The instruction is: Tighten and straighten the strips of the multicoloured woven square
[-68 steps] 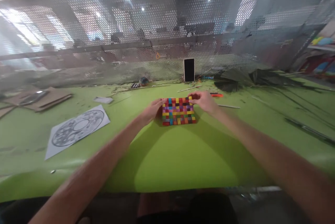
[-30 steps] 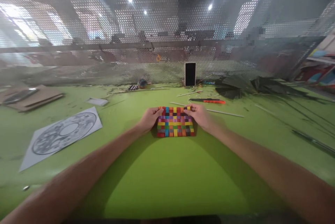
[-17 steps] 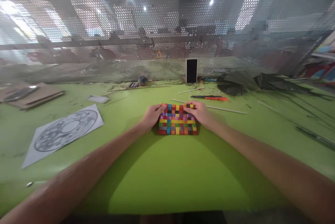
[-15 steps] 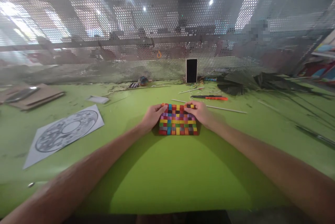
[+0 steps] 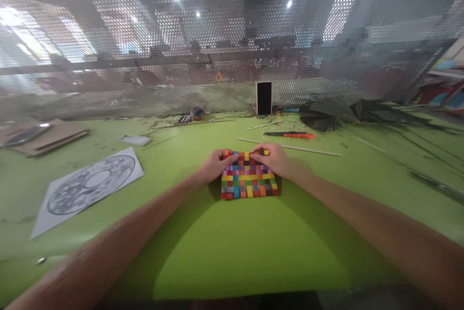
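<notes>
Between my hands is a small woven mat point(image 5: 249, 179) of flat strips in red, yellow, blue, purple, green, orange and black. My left hand point(image 5: 215, 166) grips its upper left corner, thumb lying on top and the other fingers behind. On the upper right corner my right hand point(image 5: 274, 159) is closed, its thumb and forefinger pinching the edge. The mat tilts towards me, and its lower edge is close to or on the green table point(image 5: 232, 247); contact there is hard to tell. Fingers behind the mat are hidden.
Beyond the mat lie a thin pale stick point(image 5: 311, 150) and an orange-and-black cutter point(image 5: 299, 135). A phone point(image 5: 264, 98) stands against the perforated metal screen point(image 5: 232, 63). To the left are a printed sheet point(image 5: 132, 157) and brown cardboard point(image 5: 60, 136); dark dried leaves point(image 5: 326, 111) lie back right.
The mat has come slightly towards me and its lower edge sits lower in view. Both hands have shifted down a little with it, their thumbs further inward along the top edge.
</notes>
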Demonstrator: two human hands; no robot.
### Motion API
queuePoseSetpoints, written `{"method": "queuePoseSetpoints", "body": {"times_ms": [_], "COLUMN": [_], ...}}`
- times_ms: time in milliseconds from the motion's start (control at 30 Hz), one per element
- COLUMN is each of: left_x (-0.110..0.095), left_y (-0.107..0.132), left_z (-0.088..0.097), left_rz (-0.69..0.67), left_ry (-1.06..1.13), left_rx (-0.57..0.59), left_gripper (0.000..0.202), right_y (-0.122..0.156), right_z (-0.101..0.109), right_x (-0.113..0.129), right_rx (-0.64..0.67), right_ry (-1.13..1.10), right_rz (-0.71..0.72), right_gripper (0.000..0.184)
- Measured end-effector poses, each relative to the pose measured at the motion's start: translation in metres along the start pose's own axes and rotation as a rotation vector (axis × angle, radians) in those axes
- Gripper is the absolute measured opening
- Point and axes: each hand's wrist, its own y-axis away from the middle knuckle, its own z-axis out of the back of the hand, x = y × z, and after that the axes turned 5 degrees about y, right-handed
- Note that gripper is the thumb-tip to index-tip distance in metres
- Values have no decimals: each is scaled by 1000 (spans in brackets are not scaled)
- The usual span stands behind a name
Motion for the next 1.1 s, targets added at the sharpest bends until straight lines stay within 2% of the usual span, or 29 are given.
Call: {"method": "queuePoseSetpoints", "body": {"times_ms": [300,467,600,733,833,900,1033,1100], "left_x": [-9,-7,0,-1,-3,-5,-11,-12], "left_y": [7,5,0,-4,-5,-4,3,7], "left_z": [-1,2,2,-1,2,6,12,13], "left_rz": [13,-54,-34,-60,-49,-29,-14,19], "left_ry": [60,157,369,617,717,712,585,495], "left_rx": [28,41,-85,-230,-322,-263,86,167], "left_gripper": [27,40,38,32,25,26,42,39], "right_y": [-2,-1,-3,-3,-5,-7,-10,-11], "right_z": [1,2,3,2,2,3,7,8], "right_x": [1,0,-2,-2,-3,-4,-6,-6], "right_rx": [50,16,-28,18,25,-19,-114,-110], "right_ry": [-253,-504,-557,-541,-538,-574,-709,-722], "right_rz": [-87,-203,-253,-213,-213,-251,-322,-326], "right_gripper": [16,15,16,20,19,20,19,18]}}
